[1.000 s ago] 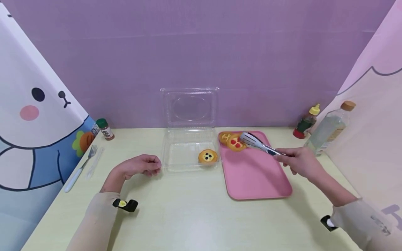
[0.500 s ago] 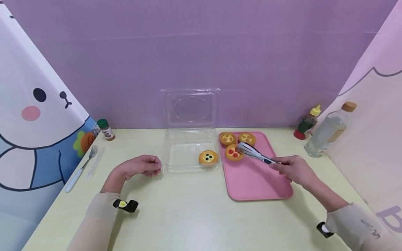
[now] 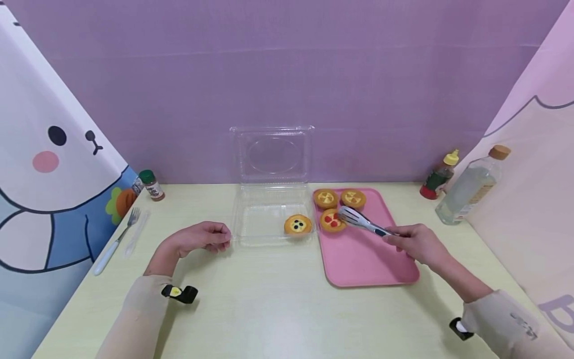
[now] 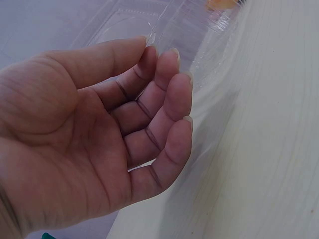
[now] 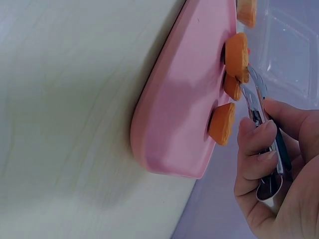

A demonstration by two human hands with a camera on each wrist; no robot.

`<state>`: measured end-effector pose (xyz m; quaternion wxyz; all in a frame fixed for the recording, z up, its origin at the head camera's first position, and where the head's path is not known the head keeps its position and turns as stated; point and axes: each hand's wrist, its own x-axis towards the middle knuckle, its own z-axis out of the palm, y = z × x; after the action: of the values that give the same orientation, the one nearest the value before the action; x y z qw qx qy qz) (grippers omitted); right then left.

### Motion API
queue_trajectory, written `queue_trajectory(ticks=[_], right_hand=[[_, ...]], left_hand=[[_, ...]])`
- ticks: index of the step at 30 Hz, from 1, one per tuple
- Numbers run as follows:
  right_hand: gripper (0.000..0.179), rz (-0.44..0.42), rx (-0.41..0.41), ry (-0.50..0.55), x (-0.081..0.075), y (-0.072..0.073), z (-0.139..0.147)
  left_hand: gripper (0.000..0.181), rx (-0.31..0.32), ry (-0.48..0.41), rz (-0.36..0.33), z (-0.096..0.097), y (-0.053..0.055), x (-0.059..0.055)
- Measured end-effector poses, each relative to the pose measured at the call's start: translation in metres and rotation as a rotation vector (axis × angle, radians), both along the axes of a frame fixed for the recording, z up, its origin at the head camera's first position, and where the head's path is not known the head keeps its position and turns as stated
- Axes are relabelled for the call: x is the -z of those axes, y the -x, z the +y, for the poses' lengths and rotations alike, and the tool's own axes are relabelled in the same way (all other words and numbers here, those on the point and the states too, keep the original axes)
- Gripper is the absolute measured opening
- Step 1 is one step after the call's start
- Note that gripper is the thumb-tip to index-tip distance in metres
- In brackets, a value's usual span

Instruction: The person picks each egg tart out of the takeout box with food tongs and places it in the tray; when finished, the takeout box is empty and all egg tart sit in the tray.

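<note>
Purple backdrop (image 3: 287,75); pale table (image 3: 269,304) bearing pink tray (image 3: 367,264).

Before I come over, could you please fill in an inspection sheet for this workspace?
Surface: pale table, wood-grained.
Job's things: two yellow-topped tarts on the pink tray; dark-dotted tart in the open clear container; metal tongs at the red-topped tart, whether lifted unclear.
Clutter: fork, clear strip and green-capped jar left; yellow-capped bottle and tan-capped bottle right.
Grippers: right hand holds the tongs; left hand is at the container's edge, grip unclear.
Cables: nothing seen.
Surroundings: purple backdrop, printed side cloths.
</note>
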<state>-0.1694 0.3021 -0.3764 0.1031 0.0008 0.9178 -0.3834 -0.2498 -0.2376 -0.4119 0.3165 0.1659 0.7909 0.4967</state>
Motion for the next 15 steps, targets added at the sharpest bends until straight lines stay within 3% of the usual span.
queue_trajectory(ticks=[15], right_hand=[[0.047, -0.011, -0.023, -0.017, 0.0012, 0.0011, 0.0054]], left_hand=[[0.028, 0.003, -0.004, 0.011, 0.0004, -0.001, -0.0002]])
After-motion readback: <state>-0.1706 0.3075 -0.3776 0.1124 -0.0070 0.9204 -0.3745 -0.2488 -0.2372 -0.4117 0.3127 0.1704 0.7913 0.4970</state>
